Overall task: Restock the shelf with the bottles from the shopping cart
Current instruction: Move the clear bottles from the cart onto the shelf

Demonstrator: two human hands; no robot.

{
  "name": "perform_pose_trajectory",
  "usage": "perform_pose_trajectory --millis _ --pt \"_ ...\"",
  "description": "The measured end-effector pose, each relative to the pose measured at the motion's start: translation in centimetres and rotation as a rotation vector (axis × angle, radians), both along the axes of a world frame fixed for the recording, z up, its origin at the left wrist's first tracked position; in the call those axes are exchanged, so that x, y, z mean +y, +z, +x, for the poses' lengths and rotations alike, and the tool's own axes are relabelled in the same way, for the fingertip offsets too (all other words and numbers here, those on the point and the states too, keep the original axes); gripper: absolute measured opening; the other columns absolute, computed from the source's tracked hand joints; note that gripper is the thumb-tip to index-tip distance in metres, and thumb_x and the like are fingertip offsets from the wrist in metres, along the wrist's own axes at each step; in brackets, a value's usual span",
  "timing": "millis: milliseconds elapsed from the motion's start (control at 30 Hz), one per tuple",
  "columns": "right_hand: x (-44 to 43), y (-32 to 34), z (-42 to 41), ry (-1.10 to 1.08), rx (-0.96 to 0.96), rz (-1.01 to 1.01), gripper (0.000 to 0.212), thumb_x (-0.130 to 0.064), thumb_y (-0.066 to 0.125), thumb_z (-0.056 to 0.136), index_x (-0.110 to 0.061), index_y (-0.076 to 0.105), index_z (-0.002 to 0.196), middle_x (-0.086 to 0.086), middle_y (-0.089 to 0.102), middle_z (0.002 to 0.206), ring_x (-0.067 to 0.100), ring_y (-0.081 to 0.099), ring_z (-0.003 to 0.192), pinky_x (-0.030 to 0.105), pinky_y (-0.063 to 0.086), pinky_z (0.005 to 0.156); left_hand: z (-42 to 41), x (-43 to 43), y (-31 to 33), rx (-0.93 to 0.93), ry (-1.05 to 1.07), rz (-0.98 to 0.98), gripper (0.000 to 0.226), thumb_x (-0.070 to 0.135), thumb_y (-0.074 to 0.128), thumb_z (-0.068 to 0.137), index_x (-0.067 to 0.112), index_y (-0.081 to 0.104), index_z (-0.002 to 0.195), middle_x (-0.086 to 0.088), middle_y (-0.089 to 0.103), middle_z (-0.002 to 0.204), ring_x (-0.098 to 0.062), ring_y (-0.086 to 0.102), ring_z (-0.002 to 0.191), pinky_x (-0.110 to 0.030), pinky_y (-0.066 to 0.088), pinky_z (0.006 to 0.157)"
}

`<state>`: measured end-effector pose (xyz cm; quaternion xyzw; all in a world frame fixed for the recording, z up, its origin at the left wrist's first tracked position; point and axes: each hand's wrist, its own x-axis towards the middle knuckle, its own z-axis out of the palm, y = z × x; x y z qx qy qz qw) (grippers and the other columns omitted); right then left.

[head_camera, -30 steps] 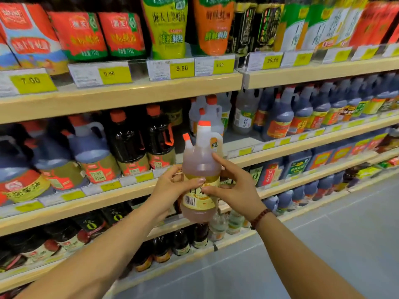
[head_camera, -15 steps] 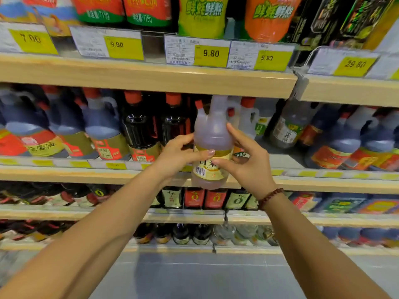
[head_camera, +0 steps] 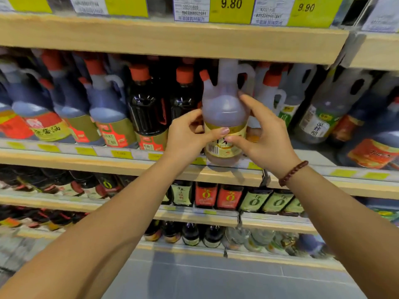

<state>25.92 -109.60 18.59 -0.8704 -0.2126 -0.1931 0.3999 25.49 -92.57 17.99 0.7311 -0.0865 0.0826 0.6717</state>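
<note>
A translucent jug bottle (head_camera: 224, 108) with brownish liquid, a yellow label and an orange-capped spout stands upright at the front edge of the middle shelf (head_camera: 86, 162). My left hand (head_camera: 187, 134) grips its left side, thumb across the label. My right hand (head_camera: 263, 134) holds its right side, fingers along the shoulder and thumb on the label. The bottle's top reaches up under the wooden shelf above (head_camera: 172, 39). No shopping cart is in view.
Dark soy bottles (head_camera: 149, 108) stand just left of the held bottle, white-handled jugs (head_camera: 272, 93) just right of it. Blue-grey jugs (head_camera: 103, 108) fill the left. Lower shelves hold small bottles (head_camera: 205, 195). Yellow price tags (head_camera: 231, 7) line the top. Grey floor (head_camera: 216, 277) lies below.
Both hands carried the bottle up and forward to the middle shelf; its base now sits at the shelf's front edge. The view has moved closer to the shelf.
</note>
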Motion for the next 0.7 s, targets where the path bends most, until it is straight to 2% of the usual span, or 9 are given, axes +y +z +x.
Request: perform_pose_trajectory --millis 67,133,200,300,367,433,500,633,700 --pt "0.5 -0.4 -0.1 -0.013 -0.026 -0.023 0.079 -0.023 0.076 0.075 -0.017 0.033 0.141 -0.014 0.037 0.132 0.001 0.032 0.128 0.037 0.043 0.105 0.1 0.1 -0.6 -0.049 0.024 0.005 0.039 0.008 0.079 0.071 0.012 0.065 0.107 0.002 0.071 0.099 -0.006 0.069 0.090 -0.020 0.055 0.078" --pt "0.8 -0.9 -0.2 -0.040 -0.058 -0.032 0.078 -0.022 0.074 0.077 -0.015 0.032 0.142 -0.008 0.041 0.134 -0.006 0.030 0.122 0.020 0.037 0.105 0.3 0.1 -1.0 -0.095 0.037 0.022 0.037 0.010 0.080 0.070 0.017 0.066 0.103 0.009 0.070 0.096 0.002 0.066 0.088 -0.014 0.053 0.076" --pt "1.1 -1.3 -0.3 -0.076 -0.095 -0.054 0.078 -0.021 0.073 0.078 -0.013 0.030 0.143 0.003 0.045 0.135 -0.011 0.028 0.116 0.004 0.030 0.099 0.5 0.2 -1.2 -0.140 0.035 0.040 0.036 0.013 0.080 0.070 0.020 0.066 0.102 0.011 0.070 0.095 0.002 0.065 0.089 -0.014 0.052 0.076" --pt "1.7 -1.6 -0.5 -0.106 -0.108 -0.055 0.077 -0.018 0.071 0.081 -0.013 0.028 0.144 0.007 0.044 0.137 -0.006 0.030 0.118 0.012 0.033 0.099 0.8 0.3 -1.7 -0.206 0.036 0.058 0.040 0.017 0.080 0.071 0.023 0.066 0.108 0.010 0.071 0.099 -0.004 0.066 0.095 -0.019 0.053 0.082" --pt "1.9 -1.8 -0.7 -0.108 -0.103 -0.048 0.077 -0.017 0.070 0.081 -0.012 0.026 0.144 0.007 0.042 0.140 0.007 0.035 0.129 0.022 0.034 0.105 1.0 0.4 -2.1 -0.234 0.045 0.058 0.045 0.020 0.080 0.071 0.028 0.064 0.112 0.009 0.071 0.102 -0.006 0.066 0.099 -0.020 0.052 0.084" --pt "2.0 -2.0 -0.7 -0.104 -0.091 -0.051 0.078 -0.016 0.069 0.082 -0.013 0.023 0.145 0.006 0.038 0.144 0.019 0.032 0.136 0.037 0.034 0.110 1.0 0.4 -2.6 -0.269 0.072 0.077 0.049 0.029 0.080 0.070 0.031 0.063 0.116 0.004 0.070 0.105 -0.009 0.064 0.102 -0.023 0.053 0.086" --pt "1.9 -2.2 -0.6 -0.098 -0.098 -0.049 0.078 -0.015 0.068 0.083 -0.013 0.022 0.146 0.006 0.036 0.146 0.022 0.031 0.138 0.045 0.035 0.109 1.1 0.2 -3.2 -0.270 0.094 0.061 0.054 0.031 0.080 0.070 0.028 0.061 0.121 -0.001 0.068 0.109 -0.011 0.062 0.106 -0.026 0.053 0.090" --pt "2.0 -2.9 -0.4 -0.126 -0.122 -0.065 0.079 -0.015 0.067 0.084 -0.015 0.019 0.147 0.004 0.031 0.150 0.023 0.024 0.142 0.043 0.030 0.113 1.2 0.1 -3.8 -0.253 0.133 0.042 0.071 0.030 0.082 0.069 0.019 0.053 0.133 0.000 0.063 0.121 -0.010 0.055 0.118 -0.031 0.052 0.095" --pt "2.2 -3.4 -0.4 -0.155 -0.142 -0.088 0.078 -0.016 0.065 0.086 -0.017 0.017 0.147 0.006 0.028 0.152 0.024 0.019 0.143 0.035 0.025 0.113 1.1 0.1 -3.9 -0.255 0.152 0.037 0.072 0.026 0.081 0.070 0.017 0.051 0.135 0.002 0.060 0.125 -0.007 0.053 0.120 -0.031 0.051 0.096"
